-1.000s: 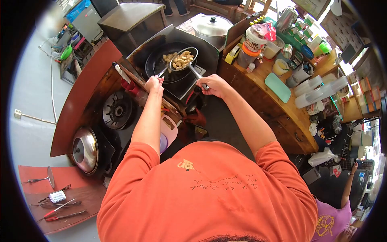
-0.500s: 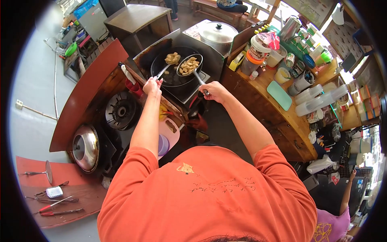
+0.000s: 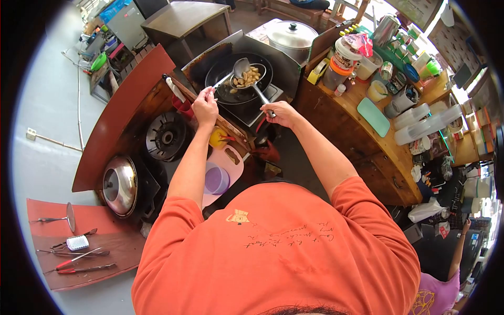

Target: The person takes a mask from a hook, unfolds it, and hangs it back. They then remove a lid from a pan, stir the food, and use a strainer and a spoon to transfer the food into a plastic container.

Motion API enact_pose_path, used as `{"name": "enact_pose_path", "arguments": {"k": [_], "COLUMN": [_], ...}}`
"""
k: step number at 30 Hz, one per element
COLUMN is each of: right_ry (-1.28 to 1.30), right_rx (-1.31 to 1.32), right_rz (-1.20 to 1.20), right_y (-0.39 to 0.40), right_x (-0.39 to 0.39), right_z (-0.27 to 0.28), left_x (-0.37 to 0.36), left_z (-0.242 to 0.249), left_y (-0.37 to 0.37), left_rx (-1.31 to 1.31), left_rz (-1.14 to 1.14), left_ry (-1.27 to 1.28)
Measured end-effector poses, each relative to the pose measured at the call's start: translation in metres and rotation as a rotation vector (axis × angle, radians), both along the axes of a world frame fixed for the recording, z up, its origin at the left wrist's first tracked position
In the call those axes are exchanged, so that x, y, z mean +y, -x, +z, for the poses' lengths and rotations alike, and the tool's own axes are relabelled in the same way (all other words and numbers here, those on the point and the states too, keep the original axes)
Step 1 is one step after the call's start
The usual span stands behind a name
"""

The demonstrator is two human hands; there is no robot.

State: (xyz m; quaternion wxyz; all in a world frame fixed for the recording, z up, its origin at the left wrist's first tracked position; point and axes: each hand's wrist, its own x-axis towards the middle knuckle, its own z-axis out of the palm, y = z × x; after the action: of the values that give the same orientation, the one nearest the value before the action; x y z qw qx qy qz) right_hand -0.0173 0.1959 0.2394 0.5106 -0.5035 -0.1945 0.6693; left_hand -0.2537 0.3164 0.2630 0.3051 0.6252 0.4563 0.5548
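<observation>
Two tools going over my black wok [image 3: 227, 93]: strainer [image 3: 250, 77] full of fried pieces held just above it, right hand [image 3: 279, 112] clamped on its handle, left hand [image 3: 205, 103] gripping the ladle [image 3: 240, 66] tipped against the strainer's rim. Lidded pot [image 3: 292, 35] sits behind.

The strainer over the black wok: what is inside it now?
The strainer, held by the right hand, holds pale fried pieces. The left hand's ladle covers part of it, and the wok beneath is partly hidden.
</observation>
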Motion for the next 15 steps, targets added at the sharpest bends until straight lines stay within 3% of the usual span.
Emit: {"name": "enact_pose_path", "arguments": {"k": [1, 5, 10, 15], "right_ry": [0.000, 0.000, -0.008, -0.019], "right_rx": [0.003, 0.024, -0.001, -0.041], "right_rz": [-0.001, 0.001, -0.005, -0.005], "right_y": [0.000, -0.001, -0.003, -0.008], "right_x": [0.000, -0.001, -0.007, -0.009], "right_z": [-0.002, -0.007, 0.004, 0.020], "left_x": [-0.004, 0.006, 0.011, 0.007], "left_z": [0.004, 0.006, 0.013, 0.010], "left_y": [0.001, 0.014, 0.033, 0.046], "left_rx": [0.123, 0.310, 0.464, 0.464], "left_rz": [-0.010, 0.080, 0.183, 0.210], "left_ry": [-0.179, -0.326, -0.352, -0.172]}}
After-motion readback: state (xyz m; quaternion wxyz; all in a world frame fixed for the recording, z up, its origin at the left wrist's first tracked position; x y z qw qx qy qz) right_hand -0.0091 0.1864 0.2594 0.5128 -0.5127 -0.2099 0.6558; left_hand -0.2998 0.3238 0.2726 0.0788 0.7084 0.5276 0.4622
